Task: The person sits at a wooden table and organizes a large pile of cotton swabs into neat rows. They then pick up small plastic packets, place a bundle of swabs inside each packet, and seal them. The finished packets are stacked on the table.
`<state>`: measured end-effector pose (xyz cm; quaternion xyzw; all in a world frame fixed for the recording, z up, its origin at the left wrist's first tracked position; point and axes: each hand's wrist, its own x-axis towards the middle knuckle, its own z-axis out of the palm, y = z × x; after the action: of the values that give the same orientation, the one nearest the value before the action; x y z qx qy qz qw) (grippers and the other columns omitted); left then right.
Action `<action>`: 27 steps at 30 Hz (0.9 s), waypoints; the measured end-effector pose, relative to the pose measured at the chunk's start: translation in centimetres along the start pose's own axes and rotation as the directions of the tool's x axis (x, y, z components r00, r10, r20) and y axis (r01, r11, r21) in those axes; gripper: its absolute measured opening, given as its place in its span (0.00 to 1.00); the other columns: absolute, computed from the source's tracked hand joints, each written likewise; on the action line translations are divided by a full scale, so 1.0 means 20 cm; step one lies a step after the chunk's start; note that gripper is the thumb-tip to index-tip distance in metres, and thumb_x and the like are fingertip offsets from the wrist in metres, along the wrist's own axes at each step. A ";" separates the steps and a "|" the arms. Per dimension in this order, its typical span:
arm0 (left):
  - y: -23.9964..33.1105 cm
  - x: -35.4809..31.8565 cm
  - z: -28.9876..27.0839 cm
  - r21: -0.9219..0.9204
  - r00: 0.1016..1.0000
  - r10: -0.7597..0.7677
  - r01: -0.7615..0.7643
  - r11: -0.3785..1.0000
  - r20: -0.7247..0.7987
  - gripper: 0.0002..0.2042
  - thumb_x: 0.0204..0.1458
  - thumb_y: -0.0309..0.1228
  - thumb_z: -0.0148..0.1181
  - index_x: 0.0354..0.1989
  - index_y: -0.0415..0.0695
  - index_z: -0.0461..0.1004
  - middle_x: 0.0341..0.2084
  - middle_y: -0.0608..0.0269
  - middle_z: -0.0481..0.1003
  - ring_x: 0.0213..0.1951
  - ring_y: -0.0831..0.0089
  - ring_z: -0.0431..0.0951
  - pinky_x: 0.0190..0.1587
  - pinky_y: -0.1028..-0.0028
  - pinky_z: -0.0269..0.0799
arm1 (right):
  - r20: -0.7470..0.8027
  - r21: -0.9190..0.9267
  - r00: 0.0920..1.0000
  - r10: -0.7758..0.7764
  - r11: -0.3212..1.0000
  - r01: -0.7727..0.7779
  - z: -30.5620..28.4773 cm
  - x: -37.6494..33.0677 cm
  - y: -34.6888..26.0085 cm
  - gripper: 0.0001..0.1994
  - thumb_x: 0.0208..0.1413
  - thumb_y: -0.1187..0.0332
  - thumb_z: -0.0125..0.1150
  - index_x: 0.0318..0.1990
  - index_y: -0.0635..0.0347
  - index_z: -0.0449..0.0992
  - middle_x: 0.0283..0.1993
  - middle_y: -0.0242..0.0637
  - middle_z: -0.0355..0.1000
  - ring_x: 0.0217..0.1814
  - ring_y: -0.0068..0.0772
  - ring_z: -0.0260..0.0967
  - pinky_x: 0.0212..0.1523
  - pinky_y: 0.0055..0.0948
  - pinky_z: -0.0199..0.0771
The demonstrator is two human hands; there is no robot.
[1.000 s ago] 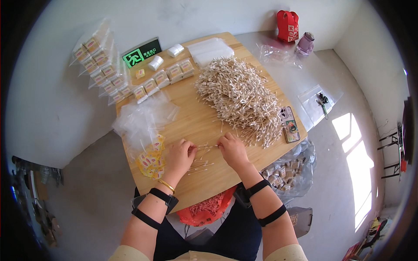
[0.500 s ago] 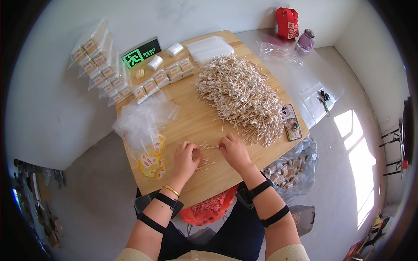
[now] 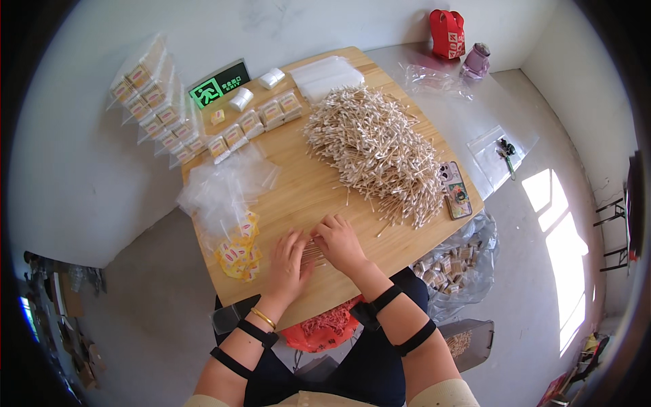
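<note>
Near the front of the wooden table [image 3: 285,203], a small row of cotton swabs [image 3: 312,254] lies between my two hands. My left hand [image 3: 288,263] is closed about the left ends of the swabs, fingers bent. From the other side my right hand [image 3: 340,245] curls its fingers in against the right ends. My fingers partly cover the swabs. Beyond my right hand rises a big loose heap of cotton swabs [image 3: 373,152]. Yellow printed cards [image 3: 239,254] lie left of my left hand, with clear plastic bags [image 3: 224,183] behind them.
Packed swab bundles [image 3: 251,123] line the back left, beside stacked bagged packs [image 3: 159,105] and an exit sign [image 3: 220,83]. A phone [image 3: 456,191] lies by the right edge. Below are a bag of bundles [image 3: 451,268], a red bag [image 3: 322,332] and a grey bin [image 3: 475,339].
My right hand has moved left, away from the heap, and now meets the swabs beside my left hand. The swabs look more closely gathered.
</note>
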<state>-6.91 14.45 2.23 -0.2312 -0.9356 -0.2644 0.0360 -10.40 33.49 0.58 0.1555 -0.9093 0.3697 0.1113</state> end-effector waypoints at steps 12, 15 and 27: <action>-0.02 0.01 0.15 0.179 0.989 0.031 -0.057 0.982 0.142 0.43 0.64 0.55 0.53 0.78 0.36 0.49 0.78 0.46 0.49 0.79 0.46 0.45 0.78 0.43 0.37 | -0.062 -0.515 0.995 0.076 0.852 -0.097 -0.51 -0.31 0.28 0.23 0.53 0.77 0.58 0.59 0.55 0.76 0.61 0.36 0.69 0.55 0.42 0.69 0.57 0.39 0.71; -0.01 0.08 0.15 0.214 0.993 0.011 -0.037 0.976 0.121 0.43 0.63 0.53 0.55 0.78 0.36 0.48 0.78 0.46 0.49 0.79 0.46 0.45 0.78 0.43 0.36 | 0.067 -0.617 0.998 0.012 0.786 0.033 -0.58 -0.23 0.32 0.26 0.55 0.74 0.58 0.63 0.53 0.74 0.66 0.34 0.67 0.55 0.37 0.70 0.56 0.36 0.72; 0.05 -0.07 0.13 0.212 0.980 0.075 -0.114 0.971 0.183 0.40 0.63 0.51 0.55 0.77 0.39 0.52 0.77 0.52 0.55 0.77 0.50 0.52 0.77 0.42 0.39 | 0.176 -0.643 0.983 -0.044 0.751 0.149 -0.48 -0.05 0.38 0.08 0.56 0.67 0.62 0.42 0.53 0.76 0.44 0.33 0.70 0.48 0.35 0.75 0.47 0.34 0.77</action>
<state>-5.02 15.86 0.15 -0.2921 -0.9468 -0.1352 -0.0073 -11.34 45.64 2.08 0.1810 -0.9774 0.0104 0.1090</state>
